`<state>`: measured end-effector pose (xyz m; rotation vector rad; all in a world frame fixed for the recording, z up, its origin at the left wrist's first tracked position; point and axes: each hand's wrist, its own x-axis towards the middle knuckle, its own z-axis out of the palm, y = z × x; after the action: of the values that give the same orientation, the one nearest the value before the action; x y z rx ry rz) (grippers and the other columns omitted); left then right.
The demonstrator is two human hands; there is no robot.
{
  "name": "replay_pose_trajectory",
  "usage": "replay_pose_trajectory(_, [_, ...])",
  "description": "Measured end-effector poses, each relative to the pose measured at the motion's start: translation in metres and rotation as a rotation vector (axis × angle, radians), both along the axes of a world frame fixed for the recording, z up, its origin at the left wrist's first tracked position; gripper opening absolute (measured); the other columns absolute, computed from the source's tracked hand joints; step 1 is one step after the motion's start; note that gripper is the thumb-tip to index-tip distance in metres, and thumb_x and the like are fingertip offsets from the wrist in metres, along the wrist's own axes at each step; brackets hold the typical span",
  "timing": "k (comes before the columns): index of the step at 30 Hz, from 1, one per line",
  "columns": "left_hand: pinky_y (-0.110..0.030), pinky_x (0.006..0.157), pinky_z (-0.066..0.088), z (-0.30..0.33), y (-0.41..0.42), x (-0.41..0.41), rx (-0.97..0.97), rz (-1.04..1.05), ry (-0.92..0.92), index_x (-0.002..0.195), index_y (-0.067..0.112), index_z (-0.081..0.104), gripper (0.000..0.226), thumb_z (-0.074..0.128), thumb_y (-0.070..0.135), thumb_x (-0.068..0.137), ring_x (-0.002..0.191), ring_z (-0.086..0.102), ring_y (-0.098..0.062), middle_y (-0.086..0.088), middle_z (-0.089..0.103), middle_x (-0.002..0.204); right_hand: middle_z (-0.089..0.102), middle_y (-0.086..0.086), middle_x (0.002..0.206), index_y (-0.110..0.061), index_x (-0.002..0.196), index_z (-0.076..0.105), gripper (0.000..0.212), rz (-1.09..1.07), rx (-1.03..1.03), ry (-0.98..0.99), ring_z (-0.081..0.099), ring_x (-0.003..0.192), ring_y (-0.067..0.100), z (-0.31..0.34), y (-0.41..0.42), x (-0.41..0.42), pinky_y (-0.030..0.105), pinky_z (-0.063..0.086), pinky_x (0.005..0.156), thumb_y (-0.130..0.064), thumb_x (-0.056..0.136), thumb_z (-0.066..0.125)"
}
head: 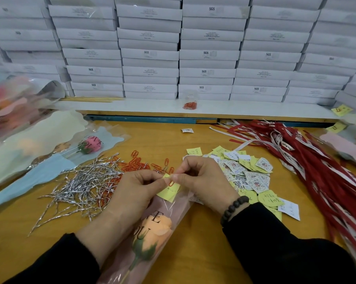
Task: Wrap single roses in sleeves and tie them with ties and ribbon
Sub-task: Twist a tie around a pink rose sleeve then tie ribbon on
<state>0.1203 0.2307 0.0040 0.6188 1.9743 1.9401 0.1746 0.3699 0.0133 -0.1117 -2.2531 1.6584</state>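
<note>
- A yellow-brown bench (203,232) runs out to a far wall of stacked white boxes (209,56).
- On the bench lie silver twist ties (84,185) at left, orange paper clips (136,163) beyond the hands, small printed cards (248,173) right of centre, and red ribbons (308,160) at right.
- A pink rose (91,146) in a sleeve lies at far left.
- The left hand (136,193) and right hand (201,181), fingers curled, pinch a yellow note (168,192) with an orange clip at the top edge of a clear sleeve (173,203).
- The sleeve holds an orange rose (154,232), lying near, between the forearms.
</note>
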Motion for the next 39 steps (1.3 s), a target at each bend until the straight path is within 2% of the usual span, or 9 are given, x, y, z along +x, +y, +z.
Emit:
replay_pose_trajectory(5, [-0.016, 0.037, 0.032, -0.003, -0.001, -0.002, -0.015, 0.005, -0.026, 0.069, -0.003, 0.068, 0.012, 0.067, 0.003, 0.08, 0.034, 0.04, -0.009, -0.009, 0.053, 0.051, 0.058, -0.005, 0.059, -0.013, 0.063, 0.063, 0.02, 0.015, 0.001, -0.041, 0.053, 0.048, -0.004, 0.001, 0.001, 0.001, 0.01, 0.044, 0.05, -0.003, 0.079, 0.07])
replay_pose_trajectory(9, [-0.024, 0.054, 0.042, -0.002, 0.0, -0.002, 0.017, -0.012, -0.075, 0.063, 0.005, 0.069, 0.015, 0.068, 0.005, 0.077, 0.052, 0.055, -0.014, -0.011, 0.064, 0.063, 0.06, -0.004, 0.068, -0.016, 0.077, 0.067, 0.015, -0.031, 0.016, -0.073, 0.056, 0.055, -0.002, 0.004, 0.002, 0.002, 0.01, 0.046, 0.055, -0.026, 0.087, 0.063])
replay_pose_trajectory(14, [-0.024, 0.051, 0.045, 0.001, -0.003, -0.006, 0.081, -0.003, -0.169, 0.058, 0.009, 0.069, 0.01, 0.068, 0.014, 0.067, 0.05, 0.056, -0.014, -0.01, 0.064, 0.061, 0.067, -0.002, 0.08, -0.018, 0.103, 0.056, 0.063, -0.134, 0.043, -0.323, 0.059, 0.054, 0.003, 0.013, 0.008, 0.006, 0.019, 0.046, 0.051, -0.073, 0.073, 0.046])
replay_pose_trajectory(18, [-0.026, 0.054, 0.047, 0.004, -0.006, -0.013, 0.109, 0.032, -0.215, 0.056, 0.01, 0.069, 0.01, 0.068, 0.016, 0.064, 0.05, 0.058, -0.017, -0.011, 0.065, 0.06, 0.067, -0.004, 0.062, -0.014, 0.109, 0.046, 0.054, 0.084, -0.089, -0.533, 0.06, 0.054, 0.015, 0.012, 0.007, 0.012, 0.024, 0.044, 0.046, -0.054, 0.078, 0.063])
replay_pose_trajectory(23, [-0.032, 0.057, 0.046, 0.004, -0.007, -0.019, 0.057, 0.021, -0.289, 0.069, 0.003, 0.069, 0.017, 0.069, 0.019, 0.065, 0.054, 0.054, -0.024, -0.021, 0.062, 0.072, 0.066, 0.008, 0.065, -0.01, 0.114, 0.044, 0.038, 0.112, -0.341, -0.389, 0.057, 0.047, 0.015, 0.006, 0.0, 0.009, 0.02, 0.046, 0.042, -0.002, 0.081, 0.063])
replay_pose_trajectory(27, [-0.021, 0.051, 0.052, 0.013, -0.016, -0.022, -0.097, -0.137, -0.331, 0.097, 0.002, 0.063, 0.05, 0.064, 0.04, 0.066, 0.056, 0.062, -0.016, -0.012, 0.064, 0.073, 0.063, 0.008, 0.074, -0.018, 0.123, 0.042, 0.051, -0.041, -0.321, -0.255, 0.052, 0.047, 0.012, 0.005, 0.007, 0.005, 0.02, 0.047, 0.046, -0.002, 0.08, 0.065])
replay_pose_trajectory(31, [-0.029, 0.059, 0.056, 0.02, -0.029, -0.024, -0.178, -0.205, -0.372, 0.12, 0.011, 0.053, 0.068, 0.063, 0.046, 0.063, 0.077, 0.071, -0.023, -0.016, 0.072, 0.086, 0.061, 0.005, 0.073, -0.024, 0.134, 0.036, 0.063, -0.136, -0.32, -0.127, 0.054, 0.05, 0.006, 0.007, 0.018, 0.005, 0.018, 0.046, 0.049, -0.004, 0.082, 0.065])
replay_pose_trajectory(34, [-0.035, 0.069, 0.052, 0.02, -0.037, -0.024, -0.22, -0.277, -0.428, 0.116, 0.006, 0.059, 0.069, 0.07, 0.045, 0.061, 0.08, 0.064, -0.031, -0.018, 0.067, 0.092, 0.062, 0.005, 0.075, -0.022, 0.135, 0.037, 0.061, -0.191, -0.38, -0.019, 0.056, 0.051, 0.003, 0.011, 0.024, 0.005, 0.017, 0.046, 0.049, 0.0, 0.083, 0.061])
replay_pose_trajectory(39, [-0.033, 0.067, 0.057, 0.016, -0.044, -0.017, -0.119, -0.771, -0.656, 0.118, -0.011, 0.05, 0.061, 0.078, 0.022, 0.075, 0.078, 0.069, -0.03, -0.025, 0.068, 0.092, 0.069, -0.009, 0.06, -0.022, 0.125, 0.044, 0.048, -0.265, -0.555, 0.122, 0.06, 0.051, 0.002, 0.016, 0.042, 0.008, 0.017, 0.049, 0.051, -0.002, 0.084, 0.061])
